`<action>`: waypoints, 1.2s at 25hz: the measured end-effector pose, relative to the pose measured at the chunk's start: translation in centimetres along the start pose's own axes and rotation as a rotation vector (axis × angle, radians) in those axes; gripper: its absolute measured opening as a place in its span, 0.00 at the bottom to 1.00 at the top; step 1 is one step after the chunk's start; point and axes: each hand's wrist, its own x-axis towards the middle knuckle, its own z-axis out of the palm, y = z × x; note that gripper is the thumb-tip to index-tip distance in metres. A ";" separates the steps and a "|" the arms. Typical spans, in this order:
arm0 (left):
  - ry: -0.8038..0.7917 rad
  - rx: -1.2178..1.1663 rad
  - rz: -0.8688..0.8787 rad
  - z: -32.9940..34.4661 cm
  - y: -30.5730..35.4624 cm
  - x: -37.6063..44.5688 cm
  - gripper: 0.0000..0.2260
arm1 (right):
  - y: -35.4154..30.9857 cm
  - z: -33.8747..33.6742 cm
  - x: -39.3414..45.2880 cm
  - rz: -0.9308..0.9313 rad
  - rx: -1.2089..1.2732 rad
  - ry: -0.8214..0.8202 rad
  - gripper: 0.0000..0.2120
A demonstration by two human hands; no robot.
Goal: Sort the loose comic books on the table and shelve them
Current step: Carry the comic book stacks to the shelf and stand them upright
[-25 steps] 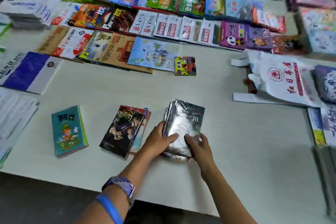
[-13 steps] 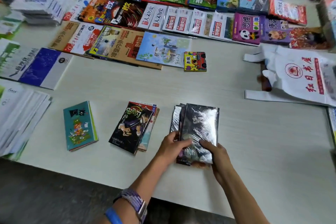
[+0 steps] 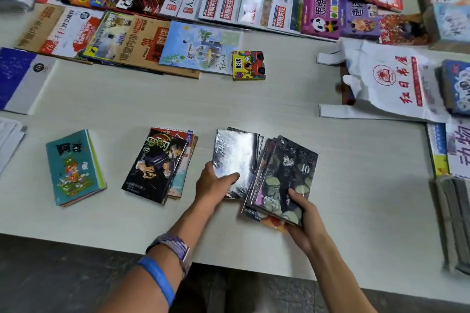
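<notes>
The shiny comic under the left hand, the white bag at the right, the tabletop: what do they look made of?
Shiny comic: paper book in clear plastic wrap, judging by the silvery, crinkled glare.
White bag: thin, matte plastic or non-woven fabric; it lies limp, with cut-out handles and red print.
Tabletop: pale laminate or coated board, with a faint streaked grain and low sheen.

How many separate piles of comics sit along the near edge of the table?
4: teal pile far left, dark-cover pile beside it, shiny pile under left hand, volume-10 pile in right hand.

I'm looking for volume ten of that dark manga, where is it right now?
In the head view, near the table's front edge right of centre: the volume 10 comic tops the bundle gripped by the right hand, beside the shiny-wrapped comic under the left hand.
</notes>
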 end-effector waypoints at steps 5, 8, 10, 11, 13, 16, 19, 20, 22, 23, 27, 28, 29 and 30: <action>-0.048 -0.317 -0.155 0.3 0.2 -0.4 0.36 | 1.0 0.3 0.5 -0.004 0.112 -0.062 0.16; -0.017 -0.370 -0.155 2.2 -0.4 -1.2 0.23 | 0.5 -0.1 1.0 -0.028 0.129 -0.060 0.15; 0.032 -0.349 -0.125 2.9 -0.6 -1.3 0.16 | -0.5 -0.6 1.2 -0.070 0.089 -0.058 0.14; 0.050 -0.341 -0.111 2.9 -0.6 -1.3 0.16 | -1.1 -1.0 1.3 -0.093 0.055 -0.071 0.15; 0.063 -0.324 -0.088 2.8 -0.5 -1.0 0.17 | -2.4 -1.5 1.7 -0.131 -0.047 -0.105 0.17; 0.064 -0.327 -0.062 3.1 0.3 -0.6 0.19 | -5.0 -1.1 3.1 -0.121 -0.218 -0.148 0.26; 0.063 -0.461 -0.105 3.2 1.2 0.2 0.22 | -6.9 0.6 4.7 -0.009 -0.313 -0.146 0.33; 0.061 -0.505 -0.122 3.2 1.3 0.6 0.22 | -7.0 1.1 5.1 0.016 -0.334 -0.158 0.33; 0.052 -0.533 -0.157 2.7 1.4 1.1 0.23 | -6.5 1.2 5.5 0.032 -0.321 -0.195 0.28; 0.044 -0.531 -0.182 2.3 1.2 1.5 0.23 | -6.0 1.1 5.4 0.037 -0.285 -0.210 0.25; -0.071 -0.511 -0.259 0.8 0.2 2.7 0.13 | -4.0 0.3 4.4 0.052 -0.195 -0.234 0.22; -0.104 -0.498 -0.263 0.6 0.0 2.8 0.16 | -3.8 0.3 4.2 0.054 -0.181 -0.225 0.22; -0.138 -0.465 -0.250 0.5 -0.3 2.8 0.18 | -3.6 0.3 4.1 0.056 -0.172 -0.216 0.23; -0.164 -0.433 -0.222 0.5 -0.4 2.5 0.18 | -3.5 0.5 4.0 0.054 -0.179 -0.209 0.24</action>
